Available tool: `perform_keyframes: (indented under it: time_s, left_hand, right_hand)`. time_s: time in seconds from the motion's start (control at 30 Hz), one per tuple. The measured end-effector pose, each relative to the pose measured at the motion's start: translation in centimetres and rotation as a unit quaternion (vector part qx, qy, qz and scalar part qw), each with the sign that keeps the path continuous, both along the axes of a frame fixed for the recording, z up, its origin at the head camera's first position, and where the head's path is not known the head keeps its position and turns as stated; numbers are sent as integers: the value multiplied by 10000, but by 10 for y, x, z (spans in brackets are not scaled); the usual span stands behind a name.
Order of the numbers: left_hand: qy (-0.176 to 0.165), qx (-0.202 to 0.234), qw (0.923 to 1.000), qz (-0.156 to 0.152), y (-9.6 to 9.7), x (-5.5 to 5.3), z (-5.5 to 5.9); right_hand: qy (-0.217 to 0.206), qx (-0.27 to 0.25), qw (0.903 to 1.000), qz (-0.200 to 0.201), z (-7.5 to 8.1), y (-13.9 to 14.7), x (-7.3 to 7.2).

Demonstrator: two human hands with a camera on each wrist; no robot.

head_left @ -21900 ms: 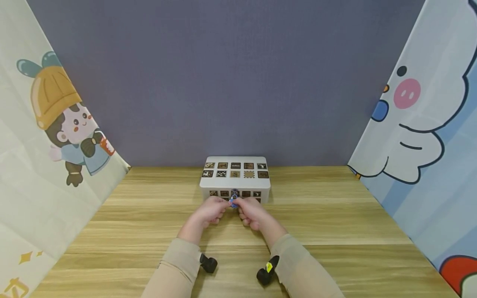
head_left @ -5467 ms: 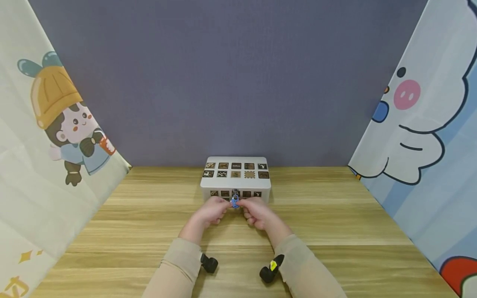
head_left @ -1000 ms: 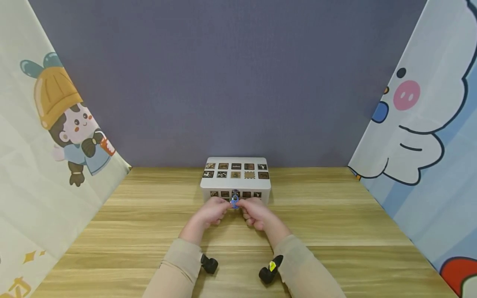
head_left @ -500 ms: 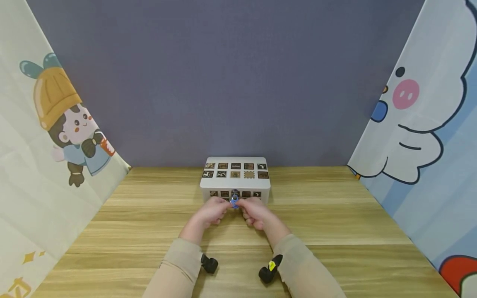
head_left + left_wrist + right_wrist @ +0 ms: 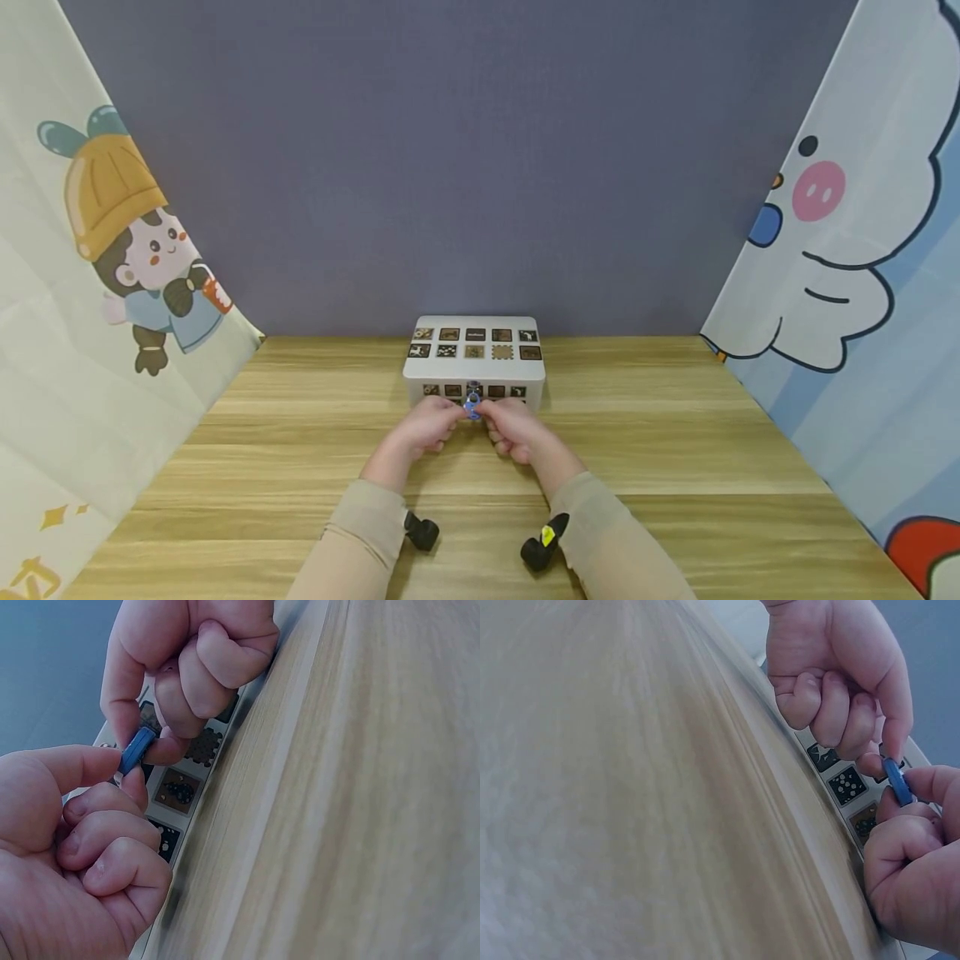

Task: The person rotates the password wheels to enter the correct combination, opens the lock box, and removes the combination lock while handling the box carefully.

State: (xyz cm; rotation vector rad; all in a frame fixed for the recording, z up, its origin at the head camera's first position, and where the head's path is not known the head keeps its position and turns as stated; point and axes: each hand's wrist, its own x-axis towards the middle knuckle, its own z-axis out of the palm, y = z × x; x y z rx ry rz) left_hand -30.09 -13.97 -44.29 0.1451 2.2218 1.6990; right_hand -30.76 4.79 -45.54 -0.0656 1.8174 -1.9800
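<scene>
A small blue padlock [image 5: 472, 406] hangs at the metal clasp on the front of a white box [image 5: 480, 368] with rows of dark and tan picture squares. The box's lid is down. My left hand [image 5: 429, 423] pinches the padlock's left side between thumb and index finger, its other fingers curled in. From the opposite side, my right hand [image 5: 516, 427] pinches it the same way. In the left wrist view the padlock's body [image 5: 137, 750] shows edge-on between both hands' fingertips. Its face cannot be made out in any view.
The box stands at the back of a wood-grain table [image 5: 637, 433], close to a grey-purple back panel [image 5: 480, 167]. Printed cartoon cloths [image 5: 67, 350] flank both sides. A black wrist camera [image 5: 422, 532] is strapped near each beige sleeve cuff.
Compared with 21.9 s ago, my right hand sits slightly further right and more of the padlock shows. Over the last second both hands keep their pinch, with hardly any visible movement.
</scene>
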Motion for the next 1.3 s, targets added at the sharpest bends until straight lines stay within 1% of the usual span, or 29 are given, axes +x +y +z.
perform_keyframes:
  time_s: [0.23,0.67,0.83,0.93,1.13,1.3]
  left_hand:
    - [-3,-8,10000,25,-1,-1,0]
    - [13,4,10000,64,-1,-1,0]
    - [40,-11,9999,105,-1,1,2]
    - [112,-42,9998,132,-1,2,3]
    - [126,-102,9997,165,0,4,4]
    - [168,-109,9997,171,0,4,4]
  right_hand:
    - [-70,0,10000,-2,1,0,0]
    - [-74,-30,10000,53,-1,3,-2]
    - [-196,-158,9996,-129,0,7,-4]
    - [-290,-274,9990,-223,1,10,-4]
    - [-486,-454,9975,-218,3,17,-5]
    - [-508,-469,9973,-256,5,20,-6]
